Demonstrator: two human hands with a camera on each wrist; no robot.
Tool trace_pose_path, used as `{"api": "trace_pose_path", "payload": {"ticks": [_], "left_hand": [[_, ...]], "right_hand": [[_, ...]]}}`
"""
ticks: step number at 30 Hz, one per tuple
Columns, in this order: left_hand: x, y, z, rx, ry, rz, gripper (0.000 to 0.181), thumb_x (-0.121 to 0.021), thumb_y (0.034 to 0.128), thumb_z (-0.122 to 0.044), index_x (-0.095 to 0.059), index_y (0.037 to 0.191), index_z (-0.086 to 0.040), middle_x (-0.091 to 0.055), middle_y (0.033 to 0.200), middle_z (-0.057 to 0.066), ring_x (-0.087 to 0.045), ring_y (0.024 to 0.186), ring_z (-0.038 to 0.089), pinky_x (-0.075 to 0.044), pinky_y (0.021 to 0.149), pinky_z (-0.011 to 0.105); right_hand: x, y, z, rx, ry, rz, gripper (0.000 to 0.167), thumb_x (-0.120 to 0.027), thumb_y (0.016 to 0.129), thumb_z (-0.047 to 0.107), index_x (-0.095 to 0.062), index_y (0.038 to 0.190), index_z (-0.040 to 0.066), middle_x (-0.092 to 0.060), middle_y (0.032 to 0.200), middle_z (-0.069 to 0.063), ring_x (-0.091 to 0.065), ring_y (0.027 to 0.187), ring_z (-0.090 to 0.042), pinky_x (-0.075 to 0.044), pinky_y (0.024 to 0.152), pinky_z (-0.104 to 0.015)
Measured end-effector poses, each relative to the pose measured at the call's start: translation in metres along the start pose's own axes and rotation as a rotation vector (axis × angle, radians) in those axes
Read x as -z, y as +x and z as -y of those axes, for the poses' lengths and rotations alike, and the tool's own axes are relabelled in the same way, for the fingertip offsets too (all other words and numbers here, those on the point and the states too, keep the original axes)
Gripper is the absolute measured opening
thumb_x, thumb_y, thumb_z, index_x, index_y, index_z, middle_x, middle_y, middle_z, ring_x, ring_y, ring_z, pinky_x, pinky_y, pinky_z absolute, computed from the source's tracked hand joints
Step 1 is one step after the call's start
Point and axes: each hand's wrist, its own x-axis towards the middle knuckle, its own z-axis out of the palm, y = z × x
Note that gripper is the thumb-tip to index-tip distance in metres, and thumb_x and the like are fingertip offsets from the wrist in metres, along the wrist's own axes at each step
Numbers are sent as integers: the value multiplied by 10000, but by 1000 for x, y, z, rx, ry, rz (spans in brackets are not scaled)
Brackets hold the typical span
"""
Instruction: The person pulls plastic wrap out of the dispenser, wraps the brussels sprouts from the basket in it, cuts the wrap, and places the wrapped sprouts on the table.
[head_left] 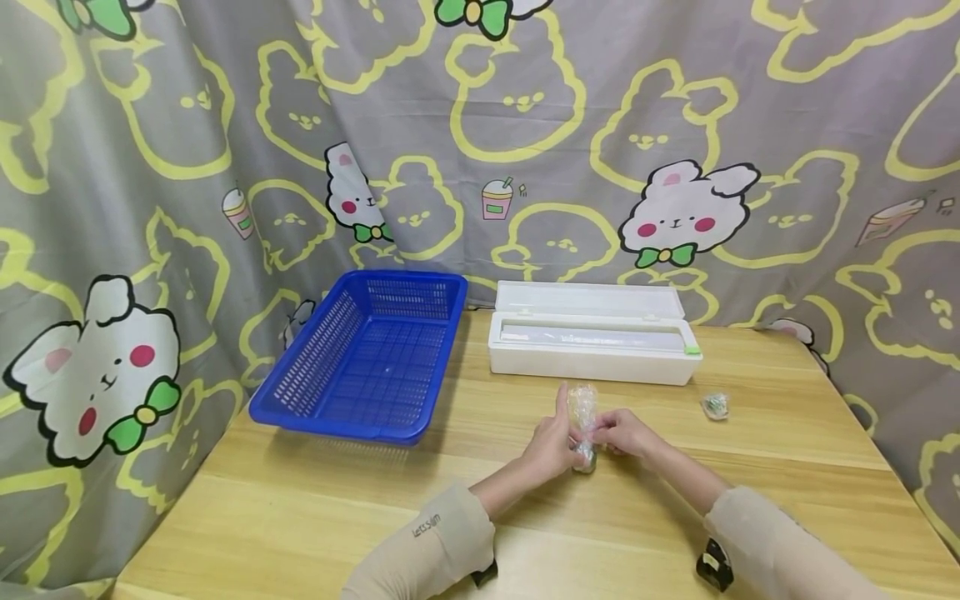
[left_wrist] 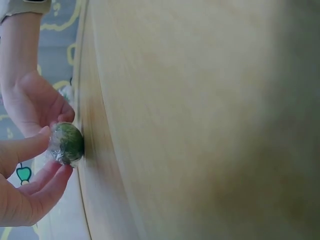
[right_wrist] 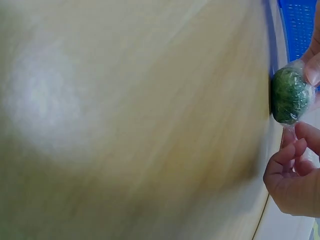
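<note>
A green, rounded fruit or vegetable point(right_wrist: 287, 100), its exact kind unclear, is wrapped in clear cling film point(head_left: 582, 404), which stretches away from it in a crinkled bunch. My left hand point(head_left: 550, 447) holds the wrapped piece between thumb and fingers, just above or on the table. From the other side, my right hand point(head_left: 626, 433) pinches the film beside it with curled fingertips. In the left wrist view the green end point(left_wrist: 72, 142) shows between the left thumb and fingers. Part of the film is hidden behind the fingers.
Behind the hands stands a white cling film box point(head_left: 585, 362), lid raised, with a film roll point(head_left: 592, 338) inside and a green tab at its right end. A small wrapped green piece point(head_left: 716, 407) lies to the right. At left is a blue basket point(head_left: 345, 427).
</note>
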Motion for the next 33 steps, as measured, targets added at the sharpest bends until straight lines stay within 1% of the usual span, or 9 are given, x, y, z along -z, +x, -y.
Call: {"api": "trace_pose_path", "payload": {"ticks": [3, 7, 10, 13, 18, 21, 25, 29, 33], "left_hand": [[-1, 0, 0, 14, -5, -14, 1102, -797, 612, 40, -51, 1422, 4, -663, 770, -13, -580, 691, 63, -453, 648, 168], [-1, 1, -1, 50, -37, -25, 1053, -798, 602, 46, -115, 1403, 27, -664, 760, -7, -593, 677, 66, -461, 617, 157], [-1, 1, -1, 76, -67, -28, 1047, -797, 594, 54, -129, 1400, 36, -664, 768, 2, -597, 671, 73, -463, 604, 153], [0, 1, 0, 83, -82, -28, 1007, -793, 596, 60, -159, 1378, 71, -668, 781, 24, -610, 674, 92, -472, 598, 155], [-1, 1, 1, 94, -71, -13, 902, -795, 609, 36, -258, 1326, 135, -672, 814, 40, -641, 725, 129, -492, 614, 158], [-1, 1, 2, 93, -43, -10, 804, -802, 614, 10, -370, 1282, 130, -683, 836, 44, -653, 754, 148, -500, 639, 167], [-1, 0, 2, 65, -22, -5, 677, -804, 613, 3, -481, 1198, 106, -692, 860, 70, -662, 764, 160, -506, 667, 181], [0, -2, 0, 50, -13, 6, 664, -811, 605, -7, -499, 1183, 92, -689, 868, 84, -655, 741, 141, -500, 657, 177], [-1, -2, -1, 47, -9, 7, 640, -818, 609, -34, -516, 1163, 75, -686, 877, 93, -649, 725, 131, -492, 629, 168]], "right_hand": [[-3, -1, -1, 13, 29, -30, 95, -606, 811, 32, -610, 832, -59, -471, 585, 34, -372, 493, -65, -331, 472, -184], [-6, -5, -1, -1, 43, -91, 109, -620, 807, 43, -612, 846, -59, -512, 640, 34, -423, 561, -88, -377, 516, -205], [-9, -9, 0, -12, 35, -115, 139, -620, 815, 54, -613, 879, -69, -557, 704, 31, -469, 640, -118, -417, 559, -236], [-10, -13, 1, -1, 22, -126, 191, -620, 820, 61, -617, 930, -95, -598, 734, 16, -487, 642, -125, -433, 553, -237], [-9, -18, 0, 45, -11, -118, 280, -604, 837, 65, -593, 1029, -138, -663, 844, -97, -506, 617, -121, -456, 549, -235], [-6, -20, -2, 73, -9, -83, 321, -596, 847, 71, -564, 1072, -155, -657, 954, -195, -546, 669, -138, -485, 585, -259], [1, -20, -5, 106, -13, -33, 345, -603, 852, 95, -553, 1091, -149, -634, 1016, -236, -582, 753, -166, -497, 625, -285], [2, -18, -6, 146, -31, -7, 316, -607, 854, 101, -573, 1058, -138, -648, 953, -200, -551, 725, -146, -477, 594, -267], [-1, -16, -8, 180, -30, -14, 289, -620, 848, 100, -588, 1011, -137, -643, 855, -100, -500, 664, -119, -453, 556, -239]]}}
